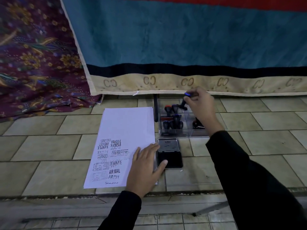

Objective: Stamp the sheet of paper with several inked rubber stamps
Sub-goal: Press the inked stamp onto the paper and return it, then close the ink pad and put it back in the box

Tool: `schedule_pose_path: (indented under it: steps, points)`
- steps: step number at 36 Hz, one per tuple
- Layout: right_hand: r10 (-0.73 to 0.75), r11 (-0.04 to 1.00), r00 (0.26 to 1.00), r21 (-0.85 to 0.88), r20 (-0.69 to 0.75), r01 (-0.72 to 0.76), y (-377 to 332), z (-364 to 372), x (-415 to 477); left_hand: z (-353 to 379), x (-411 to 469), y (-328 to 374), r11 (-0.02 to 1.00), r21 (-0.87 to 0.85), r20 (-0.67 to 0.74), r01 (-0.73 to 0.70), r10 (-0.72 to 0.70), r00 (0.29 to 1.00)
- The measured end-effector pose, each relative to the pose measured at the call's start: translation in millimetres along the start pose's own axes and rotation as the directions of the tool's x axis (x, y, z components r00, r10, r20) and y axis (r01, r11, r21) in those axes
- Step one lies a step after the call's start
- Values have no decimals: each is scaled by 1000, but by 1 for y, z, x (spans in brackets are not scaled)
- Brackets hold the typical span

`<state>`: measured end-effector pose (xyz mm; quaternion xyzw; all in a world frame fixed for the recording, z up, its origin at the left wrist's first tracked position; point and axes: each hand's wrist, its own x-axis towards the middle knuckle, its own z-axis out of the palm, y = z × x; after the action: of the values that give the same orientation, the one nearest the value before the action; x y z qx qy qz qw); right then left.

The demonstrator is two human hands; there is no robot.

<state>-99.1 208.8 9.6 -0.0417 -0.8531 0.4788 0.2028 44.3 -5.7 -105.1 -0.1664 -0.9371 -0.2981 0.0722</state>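
Pinching blue-capped stamp (184, 101) by its handle in curled fingers of right hand (201, 106), over clear tray (216, 128). More stamps (172, 122) upright in tray just below those fingers. Pressing sheet of paper (123, 128) flat with left hand (146, 168), fingers straight, slightly spread, on near right corner. Black prints just left of those fingers. Thumb tip touching open ink pad (172, 156), right beside them.

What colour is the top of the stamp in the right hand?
Blue, on the stamp held by the right hand; head view.
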Motion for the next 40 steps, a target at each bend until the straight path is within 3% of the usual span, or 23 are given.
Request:
schedule_pose_path:
  steps: [11,31,36,40]
  points:
    - [101,977,979,-201,176,-65,3,64,27,-1,0,1,1000,15,10,7,-7,1000]
    - [234,877,952,-466,198,-119,5,61,29,2,0,-1,1000,-6,-34,6,-6,999]
    - [239,869,952,-480,192,-121,6,54,26,1,1,0,1000,-24,-11,19,-19,1000]
    - [138,919,977,-388,160,-66,3,45,18,-3,2,3,995,-92,-27,41,-44,999]
